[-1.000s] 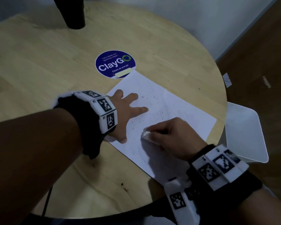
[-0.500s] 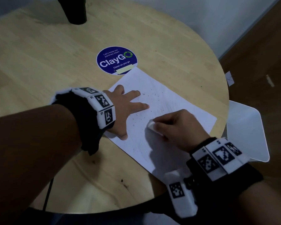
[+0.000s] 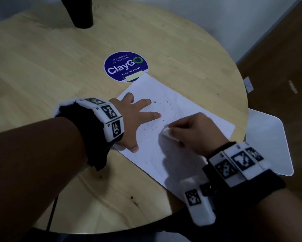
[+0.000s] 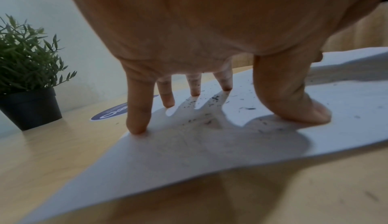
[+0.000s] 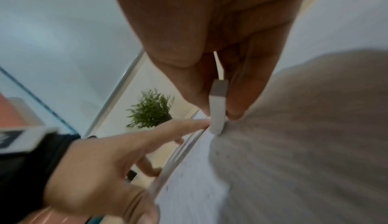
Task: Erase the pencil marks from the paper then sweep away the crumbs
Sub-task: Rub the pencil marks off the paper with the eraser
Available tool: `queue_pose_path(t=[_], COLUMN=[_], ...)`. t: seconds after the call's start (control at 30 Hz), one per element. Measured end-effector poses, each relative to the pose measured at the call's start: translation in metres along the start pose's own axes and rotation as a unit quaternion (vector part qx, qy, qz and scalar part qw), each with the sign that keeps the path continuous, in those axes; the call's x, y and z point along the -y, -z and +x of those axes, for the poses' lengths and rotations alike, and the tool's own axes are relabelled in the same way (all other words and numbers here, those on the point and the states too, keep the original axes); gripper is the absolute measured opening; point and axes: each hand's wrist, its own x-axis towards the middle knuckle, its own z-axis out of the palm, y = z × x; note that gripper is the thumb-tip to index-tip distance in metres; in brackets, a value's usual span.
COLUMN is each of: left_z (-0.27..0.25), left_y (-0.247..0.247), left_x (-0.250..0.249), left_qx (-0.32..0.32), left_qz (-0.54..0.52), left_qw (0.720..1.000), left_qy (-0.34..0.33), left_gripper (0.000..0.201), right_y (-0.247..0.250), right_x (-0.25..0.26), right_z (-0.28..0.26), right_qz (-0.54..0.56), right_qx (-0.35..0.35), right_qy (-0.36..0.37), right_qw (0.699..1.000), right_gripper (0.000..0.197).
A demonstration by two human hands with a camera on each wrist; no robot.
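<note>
A white sheet of paper (image 3: 195,109) lies on the round wooden table (image 3: 59,67), speckled with dark eraser crumbs (image 3: 166,102). My left hand (image 3: 138,117) lies flat on the paper's left part, fingers spread and pressing it down (image 4: 210,94). My right hand (image 3: 190,130) pinches a white eraser (image 3: 166,131) between thumb and fingers, its end touching the paper near the middle. The right wrist view shows the eraser (image 5: 218,111) upright on the sheet (image 5: 210,186) beside the left hand's fingertip (image 5: 195,123).
A round blue ClayGo sticker (image 3: 125,66) with a strip of tape sits just beyond the paper. A black pot (image 3: 80,13) with a green plant (image 4: 27,58) stands at the table's far side. A white chair seat (image 3: 269,140) is past the right table edge.
My right hand has rubbed the eraser a short way up and right across the paper. The left hand stays pressed in place.
</note>
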Motion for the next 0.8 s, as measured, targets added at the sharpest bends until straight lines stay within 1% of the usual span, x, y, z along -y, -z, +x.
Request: queue_pose_path(t=[0.03,0.07,0.17,0.2,0.3,0.33,0.37,0.47,0.5,0.57,0.63,0.73,0.8], left_z=[0.000,0.001,0.001,0.001,0.001,0.002,0.002,0.002,0.001,0.001,0.001,0.001,0.001], left_y=[0.000,0.000,-0.002,-0.001,0.000,0.001,0.001,0.001,0.001,0.000,0.000,-0.001,-0.001], left_x=[0.000,0.001,0.002,0.001,0.001,0.002,0.002,0.001,0.001,0.000,0.000,0.001,0.001], left_qx=[-0.003,-0.006,-0.008,-0.005,0.003,0.005,0.005,0.007,0.009,0.007,0.003,0.000,0.001], left_qz=[0.000,0.003,0.018,0.019,0.012,0.008,0.007,0.012,0.013,0.014,0.010,0.002,0.004], left_qw=[1.000,1.000,1.000,1.000,1.000,1.000,1.000,1.000,1.000,1.000,1.000,1.000,1.000], left_qy=[0.000,0.000,0.000,0.000,0.000,-0.001,-0.001,0.000,0.001,0.002,0.002,-0.001,0.000], left_gripper=[0.106,0.106,0.106,0.105,0.105,0.105,0.106,0.106,0.106,0.106,0.105,0.106,0.105], right_y=[0.003,0.003,-0.008,-0.005,0.015,0.019,0.019,0.007,0.007,0.016,0.019,0.006,0.008], right_x=[-0.002,-0.002,0.004,0.004,0.000,0.001,0.003,0.009,0.009,0.007,0.007,0.007,0.006], right_z=[0.003,0.001,-0.011,-0.008,0.013,0.016,0.017,0.013,0.014,0.020,0.020,0.014,0.018], right_qz=[0.007,0.010,-0.003,-0.005,-0.004,-0.003,-0.007,-0.038,-0.033,0.007,0.017,-0.025,-0.017], right_qx=[-0.008,0.000,0.059,0.054,-0.033,-0.047,-0.042,0.019,0.023,-0.004,-0.022,0.015,0.003], right_qy=[-0.011,-0.010,0.014,0.007,-0.040,-0.049,-0.048,-0.024,-0.032,-0.061,-0.066,-0.021,-0.025], right_qw=[1.000,1.000,0.998,0.999,0.999,0.998,0.998,0.999,0.999,0.998,0.997,0.999,1.000], right_gripper=[0.011,0.011,0.012,0.012,0.012,0.013,0.014,0.018,0.017,0.014,0.013,0.015,0.014])
